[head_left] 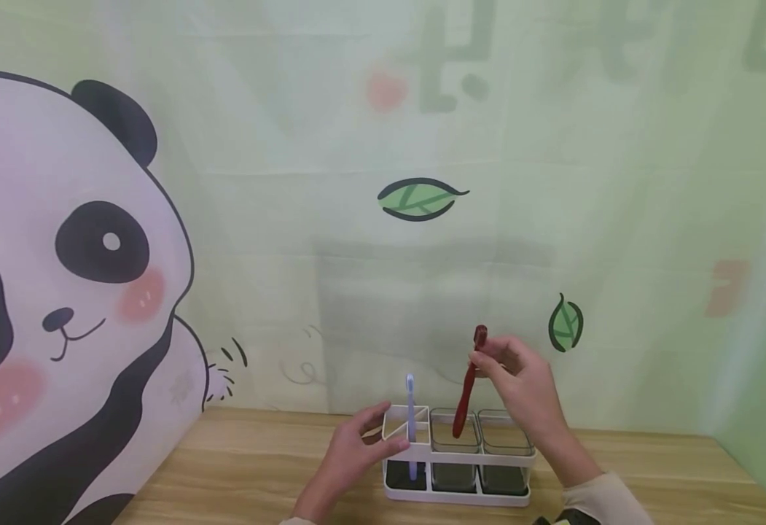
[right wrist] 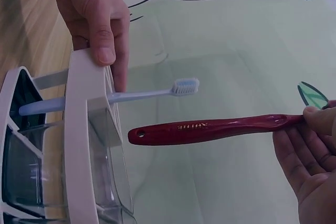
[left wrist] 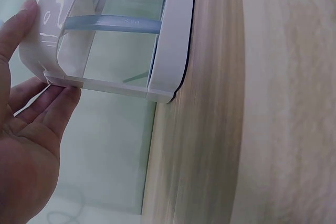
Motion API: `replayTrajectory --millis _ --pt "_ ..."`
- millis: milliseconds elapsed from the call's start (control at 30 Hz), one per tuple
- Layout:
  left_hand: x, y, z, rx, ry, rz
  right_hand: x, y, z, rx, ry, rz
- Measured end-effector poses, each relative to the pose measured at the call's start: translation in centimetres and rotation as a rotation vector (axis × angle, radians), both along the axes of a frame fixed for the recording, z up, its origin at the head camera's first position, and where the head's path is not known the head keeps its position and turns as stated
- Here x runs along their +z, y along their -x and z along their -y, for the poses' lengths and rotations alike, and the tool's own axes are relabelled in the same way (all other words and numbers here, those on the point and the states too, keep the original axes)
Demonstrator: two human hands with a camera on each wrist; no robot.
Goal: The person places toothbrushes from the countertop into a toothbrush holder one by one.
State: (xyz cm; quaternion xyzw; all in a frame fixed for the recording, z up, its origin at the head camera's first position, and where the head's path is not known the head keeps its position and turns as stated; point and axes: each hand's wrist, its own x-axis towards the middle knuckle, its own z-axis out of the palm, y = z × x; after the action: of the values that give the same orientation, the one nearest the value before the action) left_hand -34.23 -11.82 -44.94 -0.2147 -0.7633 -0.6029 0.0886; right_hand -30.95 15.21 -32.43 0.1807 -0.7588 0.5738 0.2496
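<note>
A white toothbrush holder [head_left: 481, 459] with clear cups stands on the wooden table. My left hand [head_left: 352, 450] grips its left end, thumb on the front and fingers behind, as the left wrist view confirms. One light blue toothbrush [right wrist: 152, 95] stands upright in the divided left section, bristles up. My right hand [head_left: 523, 375] pinches a dark red toothbrush [right wrist: 210, 130] near its head, handle pointing down and slightly left. The handle's lower end appears over the middle clear cup [head_left: 444, 446] in the head view; in the right wrist view it is apart from the holder.
The right clear cup [head_left: 509, 443] sits beside the middle one in the holder. Behind the wooden table [head_left: 671, 474] hangs a pale green cloth backdrop [head_left: 264, 240] printed with a panda and leaves.
</note>
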Motion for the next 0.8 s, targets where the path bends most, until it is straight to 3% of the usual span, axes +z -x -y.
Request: replayTrajectory --millis 800 --pt "0.3 0.0 0.0 0.015 0.036 0.043 -0.6 2.2 3.5 0.038 0.069 0.032"
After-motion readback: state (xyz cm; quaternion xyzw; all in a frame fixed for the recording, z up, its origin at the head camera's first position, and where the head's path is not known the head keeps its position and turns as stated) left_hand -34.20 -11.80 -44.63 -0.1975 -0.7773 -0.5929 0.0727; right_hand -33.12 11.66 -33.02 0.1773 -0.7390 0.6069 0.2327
